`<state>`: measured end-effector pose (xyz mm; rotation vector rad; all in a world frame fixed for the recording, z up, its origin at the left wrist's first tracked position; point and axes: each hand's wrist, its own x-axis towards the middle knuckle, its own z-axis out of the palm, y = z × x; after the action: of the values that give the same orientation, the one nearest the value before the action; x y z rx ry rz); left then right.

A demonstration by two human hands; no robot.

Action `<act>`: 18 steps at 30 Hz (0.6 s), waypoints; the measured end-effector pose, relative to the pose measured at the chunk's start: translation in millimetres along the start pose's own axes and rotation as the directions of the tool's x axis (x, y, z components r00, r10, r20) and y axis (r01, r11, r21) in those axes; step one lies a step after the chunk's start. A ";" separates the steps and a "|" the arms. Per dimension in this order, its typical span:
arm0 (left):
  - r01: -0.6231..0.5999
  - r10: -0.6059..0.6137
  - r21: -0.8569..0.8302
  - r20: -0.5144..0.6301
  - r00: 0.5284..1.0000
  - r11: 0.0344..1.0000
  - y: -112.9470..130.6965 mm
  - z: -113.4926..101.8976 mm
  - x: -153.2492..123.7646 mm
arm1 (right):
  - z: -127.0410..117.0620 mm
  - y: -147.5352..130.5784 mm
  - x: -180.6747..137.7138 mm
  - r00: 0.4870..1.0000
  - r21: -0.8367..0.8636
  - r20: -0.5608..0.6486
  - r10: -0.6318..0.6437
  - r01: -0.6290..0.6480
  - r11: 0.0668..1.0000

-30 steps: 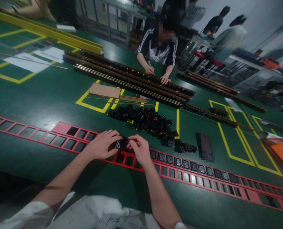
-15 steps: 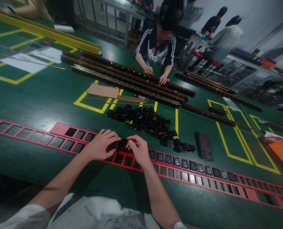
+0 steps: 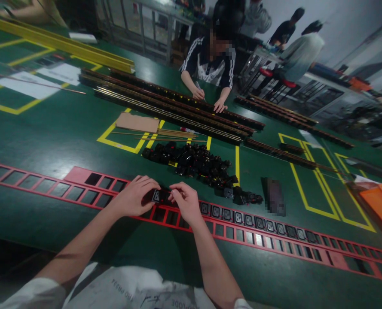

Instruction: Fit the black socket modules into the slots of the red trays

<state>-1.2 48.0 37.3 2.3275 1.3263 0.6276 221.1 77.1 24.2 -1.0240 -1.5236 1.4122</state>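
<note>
My left hand [image 3: 137,197] is curled round a black power socket [image 3: 157,196] above the red slotted strip [image 3: 174,229], its pale face turned up toward me. Just to the right, my right hand [image 3: 187,201] has its thumb and fingers bent together in a pinch at the strip; whatever lies between the fingertips is hidden. Right of this hand, a row of black sockets [image 3: 227,214] sits in the openings of the strip's far side. Beyond both hands lies a heap of loose black sockets [image 3: 191,161].
A dark blurred object [image 3: 274,196] lies right of the heap. Behind it are cardboard [image 3: 137,122], thin rods [image 3: 174,134] and long dark rails [image 3: 165,109]. Across the table a person [image 3: 208,64] holds a pen over the rails. An orange bin [image 3: 380,206] stands at right.
The socket in my left hand has tipped so that its face shows more clearly. Both hands stay at nearly the same spot; the view has shifted slightly.
</note>
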 end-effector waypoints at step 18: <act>-0.010 0.010 0.011 -0.037 0.999 1.000 -6.0 4.2 -2.5 | 0.0 -1.7 0.7 1.000 0.005 0.005 -0.017 0.017 1.000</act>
<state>-4.3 48.2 30.2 2.3428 1.3380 0.6713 220.8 77.6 26.0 -1.0026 -1.5289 1.4069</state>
